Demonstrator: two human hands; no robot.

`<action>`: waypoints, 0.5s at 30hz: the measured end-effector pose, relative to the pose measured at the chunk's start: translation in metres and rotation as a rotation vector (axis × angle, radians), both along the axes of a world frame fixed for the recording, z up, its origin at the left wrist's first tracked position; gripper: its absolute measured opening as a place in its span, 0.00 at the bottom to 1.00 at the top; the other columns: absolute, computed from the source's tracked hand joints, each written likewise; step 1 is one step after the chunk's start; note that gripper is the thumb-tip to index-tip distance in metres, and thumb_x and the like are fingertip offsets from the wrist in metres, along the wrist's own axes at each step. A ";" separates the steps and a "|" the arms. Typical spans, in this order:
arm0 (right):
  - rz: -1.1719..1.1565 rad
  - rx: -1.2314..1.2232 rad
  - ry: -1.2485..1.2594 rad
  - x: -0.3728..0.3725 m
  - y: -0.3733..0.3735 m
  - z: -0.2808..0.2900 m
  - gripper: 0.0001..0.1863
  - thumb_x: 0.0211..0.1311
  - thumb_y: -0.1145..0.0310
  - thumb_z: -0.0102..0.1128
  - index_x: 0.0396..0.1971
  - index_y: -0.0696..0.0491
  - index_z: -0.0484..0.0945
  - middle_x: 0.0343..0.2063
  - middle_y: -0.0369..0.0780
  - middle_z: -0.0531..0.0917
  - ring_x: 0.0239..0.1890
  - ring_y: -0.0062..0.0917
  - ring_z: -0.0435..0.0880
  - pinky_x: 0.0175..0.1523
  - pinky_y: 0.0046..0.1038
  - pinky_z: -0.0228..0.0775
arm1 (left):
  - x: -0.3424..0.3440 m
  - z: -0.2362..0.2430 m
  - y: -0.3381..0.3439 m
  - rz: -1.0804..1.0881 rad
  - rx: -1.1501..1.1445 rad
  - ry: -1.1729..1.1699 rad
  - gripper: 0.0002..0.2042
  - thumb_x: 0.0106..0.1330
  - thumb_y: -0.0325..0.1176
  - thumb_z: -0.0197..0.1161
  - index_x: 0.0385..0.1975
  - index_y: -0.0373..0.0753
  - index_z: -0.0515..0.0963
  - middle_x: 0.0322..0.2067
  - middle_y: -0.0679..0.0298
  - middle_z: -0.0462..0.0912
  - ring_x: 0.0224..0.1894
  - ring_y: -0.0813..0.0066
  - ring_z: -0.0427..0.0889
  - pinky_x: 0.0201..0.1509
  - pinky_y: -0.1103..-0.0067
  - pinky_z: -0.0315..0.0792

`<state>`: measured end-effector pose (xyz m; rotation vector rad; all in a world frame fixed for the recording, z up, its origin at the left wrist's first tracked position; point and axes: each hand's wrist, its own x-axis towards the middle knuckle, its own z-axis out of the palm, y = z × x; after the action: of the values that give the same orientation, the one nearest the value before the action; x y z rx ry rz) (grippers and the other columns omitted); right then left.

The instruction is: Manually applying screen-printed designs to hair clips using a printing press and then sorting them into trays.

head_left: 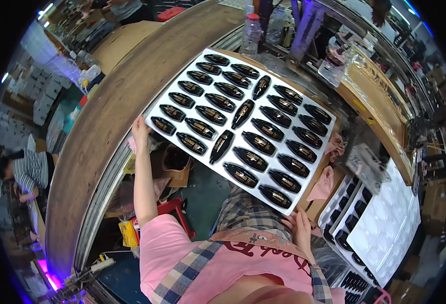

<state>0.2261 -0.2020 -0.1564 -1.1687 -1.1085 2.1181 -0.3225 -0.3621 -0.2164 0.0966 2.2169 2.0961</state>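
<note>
I hold a white moulded tray (pixel 320 158) tilted across the middle of the view. Its pockets carry several glossy black teardrop-shaped pieces (pixel 243 113) with gold markings. My left hand (pixel 140 133) grips the tray's left corner. My right hand (pixel 299 224) holds its lower corner, near my lap. The tray's far end rests over the edge of a wooden workbench (pixel 116 101).
A stack of white trays (pixel 385 228) with black pieces stands at the right. Clear plastic bottles (pixel 252 31) stand beyond the tray. A red stool (pixel 174 210) and a cardboard box (pixel 174 167) sit below. A person in a striped shirt (pixel 27 172) crouches at far left.
</note>
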 end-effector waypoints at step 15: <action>0.143 0.061 0.008 -0.029 0.017 0.009 0.17 0.65 0.70 0.34 0.52 0.60 0.57 0.43 0.46 0.73 0.40 0.33 0.78 0.40 0.23 0.73 | 0.031 0.029 0.015 -0.330 0.503 -0.305 0.17 0.67 0.40 0.38 0.46 0.33 0.63 0.42 0.58 0.74 0.43 0.66 0.75 0.42 0.66 0.73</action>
<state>0.1972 -0.1853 -0.1479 -1.0817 -1.2777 2.1763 -0.2914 -0.3472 -0.1877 0.1515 1.3687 2.2389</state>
